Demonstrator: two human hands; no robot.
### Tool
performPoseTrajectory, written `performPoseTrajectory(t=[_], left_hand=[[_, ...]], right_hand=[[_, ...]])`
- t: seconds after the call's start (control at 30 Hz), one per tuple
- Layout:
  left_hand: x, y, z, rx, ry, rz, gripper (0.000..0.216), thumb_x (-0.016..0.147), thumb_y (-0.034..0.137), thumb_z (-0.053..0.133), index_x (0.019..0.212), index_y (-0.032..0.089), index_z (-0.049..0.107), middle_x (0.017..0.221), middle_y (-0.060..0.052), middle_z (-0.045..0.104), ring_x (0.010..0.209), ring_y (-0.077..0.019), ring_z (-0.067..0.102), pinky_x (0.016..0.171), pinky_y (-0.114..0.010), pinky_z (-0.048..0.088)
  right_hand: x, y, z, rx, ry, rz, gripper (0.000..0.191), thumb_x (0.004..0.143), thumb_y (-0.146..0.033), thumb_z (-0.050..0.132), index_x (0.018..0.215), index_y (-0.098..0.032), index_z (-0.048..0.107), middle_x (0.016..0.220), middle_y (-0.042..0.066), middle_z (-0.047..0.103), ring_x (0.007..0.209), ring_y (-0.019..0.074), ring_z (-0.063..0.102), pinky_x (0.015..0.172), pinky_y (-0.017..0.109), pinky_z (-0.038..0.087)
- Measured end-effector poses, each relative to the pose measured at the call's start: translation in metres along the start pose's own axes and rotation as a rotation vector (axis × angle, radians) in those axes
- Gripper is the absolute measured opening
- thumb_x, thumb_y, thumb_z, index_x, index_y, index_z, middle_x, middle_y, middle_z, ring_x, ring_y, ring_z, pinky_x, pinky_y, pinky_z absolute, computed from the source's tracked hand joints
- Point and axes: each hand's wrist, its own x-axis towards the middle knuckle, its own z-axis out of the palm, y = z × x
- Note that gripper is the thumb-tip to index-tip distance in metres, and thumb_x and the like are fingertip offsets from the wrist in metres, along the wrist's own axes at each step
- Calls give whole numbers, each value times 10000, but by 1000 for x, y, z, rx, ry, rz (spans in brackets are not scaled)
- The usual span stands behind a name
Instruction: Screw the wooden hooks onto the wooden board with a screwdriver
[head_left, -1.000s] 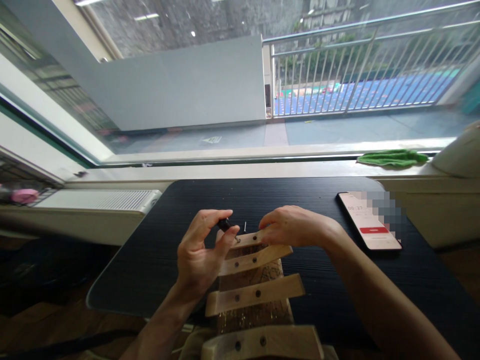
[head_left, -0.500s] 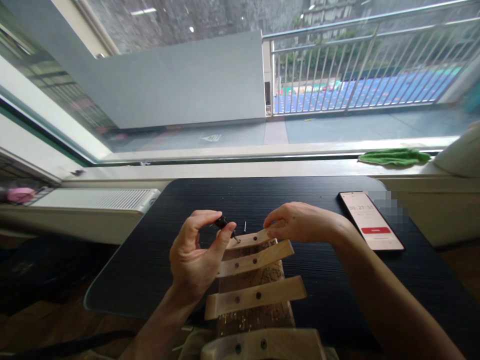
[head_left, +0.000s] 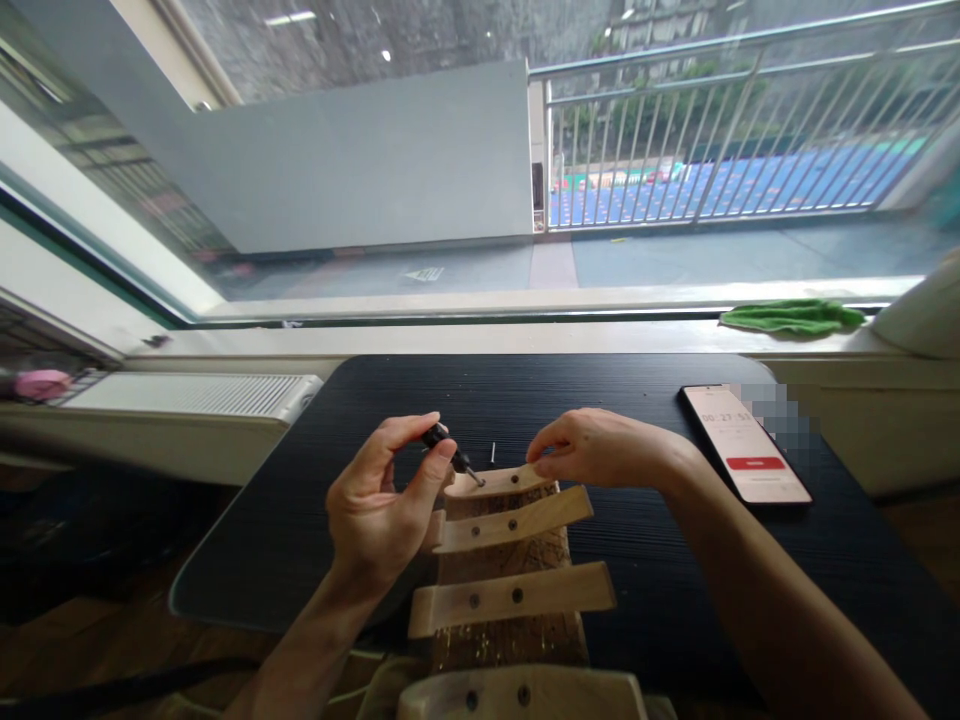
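My left hand (head_left: pixel 381 505) pinches a small black-handled screwdriver (head_left: pixel 459 461) between thumb and fingers. The shaft slants down to the right, its tip at the left hole of the farthest wooden slat (head_left: pixel 496 484). The fingers of my right hand (head_left: pixel 604 450) are closed on that slat's right end. Beneath the slats runs a rough, brown wooden board (head_left: pixel 510 558). Nearer me, several more curved slats, such as this pale one (head_left: pixel 559 588), cross it, each with two dark screw heads or holes. A loose screw (head_left: pixel 493 452) lies just beyond the farthest slat.
The black table (head_left: pixel 285 520) carries a phone (head_left: pixel 750 450) at the right, with a timer on its screen. A green cloth (head_left: pixel 791 317) lies on the windowsill (head_left: pixel 525 339). Left of the table is a white radiator (head_left: pixel 195 397).
The screwdriver handle and my left hand have shifted slightly left, and the handle leans more. The tip stays at the same hole. My right hand keeps its place on the slat.
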Motion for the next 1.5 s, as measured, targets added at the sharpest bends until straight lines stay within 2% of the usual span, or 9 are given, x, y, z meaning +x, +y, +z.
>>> performPoseTrajectory(t=[0.17, 0.33, 0.47, 0.67, 0.83, 0.97, 1.03, 1.17, 1.5], left_hand=[[1, 4, -4, -53, -64, 2, 268, 755, 195, 604, 1022, 205, 599, 950, -36, 635, 862, -156, 608, 823, -311, 498], [2, 8, -10, -65, -183, -3, 278, 795, 178, 548, 1063, 234, 594, 980, -33, 639, 892, -162, 601, 842, -318, 488], [-2, 10, -6, -42, -234, 3, 283, 815, 181, 512, 1081, 245, 582, 976, -32, 635, 878, -158, 596, 831, -314, 487], [-5, 7, 5, 50, -67, 142, 307, 712, 188, 650, 1012, 227, 598, 928, -22, 598, 845, -155, 578, 801, -307, 489], [-3, 7, 6, 120, 1, 38, 397, 719, 203, 653, 1103, 229, 559, 957, -18, 589, 849, -139, 579, 827, -302, 480], [-6, 6, 4, 103, 55, 17, 350, 681, 184, 689, 1013, 214, 580, 931, -13, 596, 839, -138, 585, 829, -298, 483], [-6, 6, 3, 106, 27, 48, 313, 674, 169, 693, 969, 217, 601, 927, -10, 607, 840, -140, 588, 826, -295, 486], [-2, 7, 0, 63, -56, 58, 332, 701, 147, 665, 1015, 234, 605, 958, -16, 618, 867, -150, 593, 818, -295, 492], [4, 8, -7, -111, -253, -99, 312, 831, 210, 512, 1141, 227, 546, 956, -23, 629, 830, -131, 594, 778, -263, 485]], right_hand=[[0, 2, 1, -12, 16, -15, 296, 767, -327, 471, 958, -287, 693, 813, -17, 677, 689, 122, 554, 561, 205, 351], [0, 5, 3, -10, 26, -38, 292, 769, -351, 472, 959, -298, 688, 802, -20, 671, 683, 120, 550, 554, 207, 348], [0, 5, 4, -19, 23, -41, 290, 778, -362, 461, 946, -300, 688, 808, -21, 671, 681, 115, 548, 551, 206, 347], [0, 5, 4, -38, 42, -37, 289, 780, -374, 458, 941, -304, 688, 825, -17, 674, 702, 122, 556, 574, 210, 354], [-1, 5, 3, -28, 42, -33, 290, 779, -368, 463, 943, -296, 691, 823, -12, 677, 708, 127, 564, 577, 212, 355], [0, 5, 3, -17, 38, -32, 285, 776, -363, 469, 942, -299, 691, 821, -15, 678, 706, 126, 564, 576, 211, 355], [0, 5, 3, -18, 37, -35, 285, 779, -359, 466, 940, -296, 692, 817, -15, 678, 700, 124, 561, 574, 211, 353], [1, 4, 3, -26, 41, -32, 288, 780, -358, 466, 951, -298, 690, 809, -16, 675, 693, 120, 555, 569, 210, 351], [2, 3, 4, -34, 38, -18, 286, 778, -350, 467, 943, -296, 694, 797, -15, 672, 682, 119, 548, 562, 211, 342]])
